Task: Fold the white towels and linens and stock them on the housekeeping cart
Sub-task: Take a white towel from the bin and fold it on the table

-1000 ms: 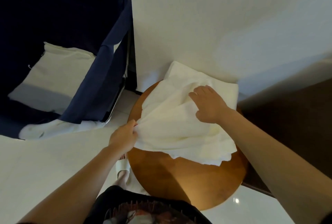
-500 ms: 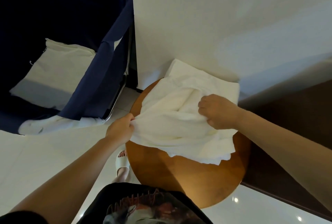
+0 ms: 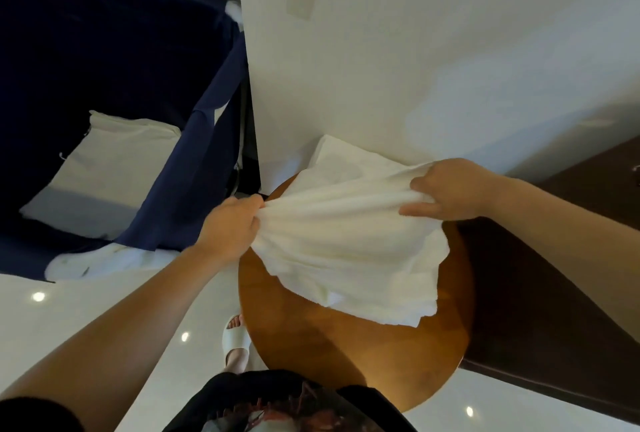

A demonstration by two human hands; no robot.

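Note:
A white towel [image 3: 349, 248] is stretched between my hands above a round wooden table [image 3: 346, 355]. My left hand [image 3: 230, 227] grips its bunched left edge. My right hand [image 3: 446, 191] grips its upper right edge, fingers curled round the cloth. The towel's lower part hangs in loose folds onto the tabletop. A flat folded white linen [image 3: 346, 158] lies under it at the table's far side, against the wall.
A dark blue fabric cart bag [image 3: 194, 168] stands to the left with white linen [image 3: 110, 168] inside it and more white cloth [image 3: 100, 260] on the floor beneath. A white wall [image 3: 415, 50] rises behind the table. A dark wooden cabinet [image 3: 540, 293] sits at right.
My right hand went from lying flat on the towel to grasping it, then pulled it up and to the right. The left hand lifted its edge; the towel is now spread taut.

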